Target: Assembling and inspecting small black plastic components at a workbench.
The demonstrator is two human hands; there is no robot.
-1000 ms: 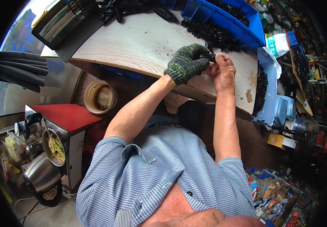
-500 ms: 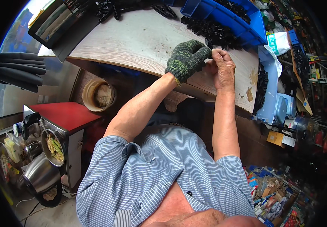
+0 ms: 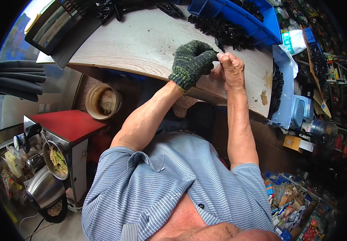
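Note:
A dark green knitted glove covers my left hand [image 3: 192, 64], whose fingers are curled closed over the table's front edge. Bare and bent at the fingers, my right hand [image 3: 232, 69] meets the left one at the fingertips. Whatever the two hands pinch between them is too small and hidden to make out. Just beyond them, small black plastic parts [image 3: 221, 33] lie in a heap on the pale wooden table [image 3: 141, 42].
Blue bins [image 3: 237, 18] hold more black parts at the back right. A light blue crate [image 3: 284, 88] stands off the table's right end. At the left are a screen [image 3: 53, 30], a bucket [image 3: 103, 101], a red-topped cabinet [image 3: 67, 122] and a metal kettle [image 3: 46, 185].
Both hands have shifted slightly left, along with the whole view. My right hand has turned a little, and its fingertips press nearer the gloved fingers.

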